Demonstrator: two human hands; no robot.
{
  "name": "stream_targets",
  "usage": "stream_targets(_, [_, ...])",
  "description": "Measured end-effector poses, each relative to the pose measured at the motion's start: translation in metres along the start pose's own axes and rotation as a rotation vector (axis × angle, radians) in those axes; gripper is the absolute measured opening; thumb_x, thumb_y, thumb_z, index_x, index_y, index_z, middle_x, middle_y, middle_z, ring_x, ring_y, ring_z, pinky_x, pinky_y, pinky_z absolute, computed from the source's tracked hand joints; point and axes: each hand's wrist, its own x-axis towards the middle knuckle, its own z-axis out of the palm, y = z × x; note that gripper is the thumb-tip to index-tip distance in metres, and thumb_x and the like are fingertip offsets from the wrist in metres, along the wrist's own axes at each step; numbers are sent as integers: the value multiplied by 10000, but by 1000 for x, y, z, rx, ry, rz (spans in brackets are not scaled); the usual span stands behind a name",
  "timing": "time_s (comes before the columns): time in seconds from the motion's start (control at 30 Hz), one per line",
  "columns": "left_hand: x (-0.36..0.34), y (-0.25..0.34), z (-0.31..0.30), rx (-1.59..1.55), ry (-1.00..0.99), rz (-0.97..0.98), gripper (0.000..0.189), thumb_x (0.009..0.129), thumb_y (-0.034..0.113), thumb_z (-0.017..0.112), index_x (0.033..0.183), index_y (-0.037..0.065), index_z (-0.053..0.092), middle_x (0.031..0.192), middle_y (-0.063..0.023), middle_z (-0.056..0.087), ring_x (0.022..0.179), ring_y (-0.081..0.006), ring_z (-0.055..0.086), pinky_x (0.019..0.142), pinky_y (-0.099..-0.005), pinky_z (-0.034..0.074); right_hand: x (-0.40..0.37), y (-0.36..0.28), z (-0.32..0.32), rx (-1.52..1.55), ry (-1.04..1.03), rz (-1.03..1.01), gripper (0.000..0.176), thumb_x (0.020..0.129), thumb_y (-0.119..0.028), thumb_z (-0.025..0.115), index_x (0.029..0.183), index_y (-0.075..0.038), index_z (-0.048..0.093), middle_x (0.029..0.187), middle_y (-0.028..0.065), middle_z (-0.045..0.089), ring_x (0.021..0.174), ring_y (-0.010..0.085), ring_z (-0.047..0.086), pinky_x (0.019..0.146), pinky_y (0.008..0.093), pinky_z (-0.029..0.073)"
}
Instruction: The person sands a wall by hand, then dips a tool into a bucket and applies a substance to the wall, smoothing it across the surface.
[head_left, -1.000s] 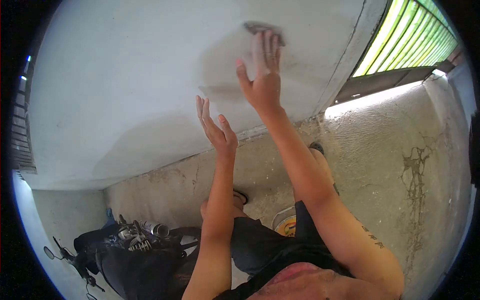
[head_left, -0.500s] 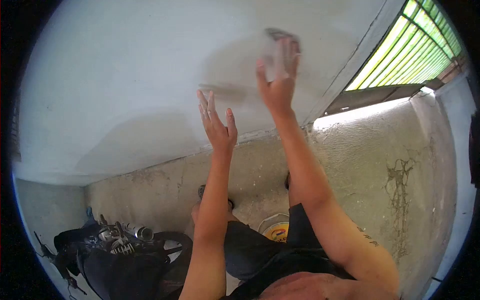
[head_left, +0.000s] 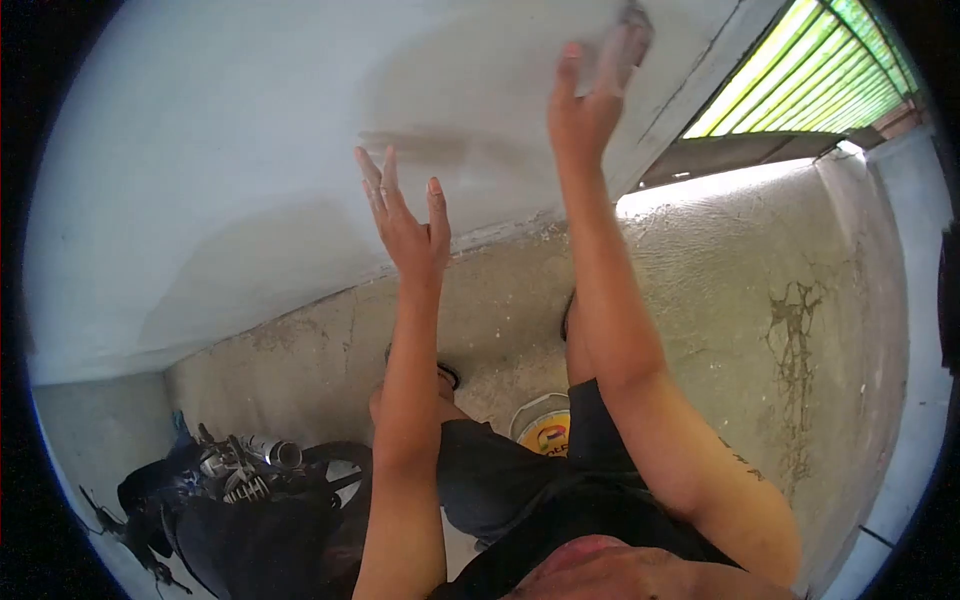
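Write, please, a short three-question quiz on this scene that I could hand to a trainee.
1. Which hand is on the dark pad at the wall?
2. True or false: the left hand is clenched in a fist.
3. Fill in the colour: the shorts are ____.

Key:
1. The right hand.
2. False; its fingers are spread.
3. Black.
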Motion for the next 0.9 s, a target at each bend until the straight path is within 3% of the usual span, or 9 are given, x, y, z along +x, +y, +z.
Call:
stream_targets(0.13, [2, 4, 2, -3, -32, 20, 600, 1043, 250, 621, 1565, 67, 390, 1687, -288, 184, 1553, -445, 243, 1209, -553, 308, 3, -7, -5, -68, -135, -105, 764, 1067, -435, 526, 1579, 83, 292, 1635, 336, 276, 1527, 538, 202, 1240, 567, 215])
stream_targets(0.2, [1, 6, 1, 7, -18, 5, 618, 1018, 241, 650, 1551, 52, 402, 1681, -294, 194, 1553, -446, 243, 1214, -607, 274, 18, 6, -9, 54, -13, 21, 835, 1049, -568, 507, 1628, -17, 264, 1707, 199, 219, 1566, 452, 180, 1255, 593, 183])
stream_targets(0.33, [1, 12, 1, -1, -33, -21, 626, 1001, 209, 671, 1547, 52, 408, 1681, -295, 191, 1551, -455, 242, 1210, -573, 306, 21, 6, -12, 97, 93, 147, 795, 1067, -533, 495, 1604, 23, 312, 1682, 245, 262, 1555, 453, 225, 1241, 587, 208])
stream_targets(0.4, [1, 12, 1, 37, -69, -45, 649, 993, 196, 692, 1558, 66, 400, 1685, -294, 183, 1563, -438, 217, 1227, -537, 282, 8, -6, -4, -19, -24, -114, 748, 1089, -490, 472, 1606, 24, 305, 1684, 257, 246, 1555, 420, 250, 1243, 551, 227])
stream_targets(0.6, [-1, 22, 10, 17, -75, -66, 703, 965, 214, 729, 1569, 85, 394, 1689, -286, 178, 1565, -440, 207, 1236, -539, 264, 11, 25, -1, 154, 154, 125, 705, 1111, -429, 429, 1600, 56, 278, 1674, 267, 246, 1563, 439, 199, 1241, 579, 223])
stream_targets(0.67, [-1, 22, 12, 35, -86, -67, 712, 960, 220, 735, 1571, 91, 393, 1690, -286, 177, 1565, -442, 206, 1234, -541, 269, 7, 9, 3, 48, 145, -67, 734, 1114, -460, 394, 1618, 47, 226, 1674, 272, 242, 1568, 425, 189, 1245, 587, 197])
stream_targets(0.8, [0, 24, 20, 59, -105, -23, 722, 953, 216, 741, 1575, 103, 390, 1687, -292, 177, 1564, -447, 202, 1228, -545, 283, 4, 9, -13, 109, -64, 79, 810, 1100, -537, 357, 1625, 55, 182, 1699, 273, 164, 1579, 440, 127, 1252, 599, 146])
stream_targets(0.83, [-1, 25, 21, 64, -106, -25, 722, 953, 216, 741, 1575, 103, 390, 1687, -292, 177, 1564, -447, 202, 1228, -545, 283, 3, 13, -2, 39, 86, 301, 806, 1094, -543, 375, 1626, 39, 208, 1696, 280, 160, 1581, 434, 129, 1252, 598, 145])
stream_targets(0.9, [-3, 30, 22, 26, -112, -18, 720, 953, 202, 736, 1575, 100, 389, 1685, -295, 182, 1564, -447, 202, 1229, -544, 285, -12, 8, 8, 30, 73, 239, 790, 1097, -540, 370, 1627, 28, 225, 1693, 289, 159, 1581, 434, 132, 1253, 595, 141])
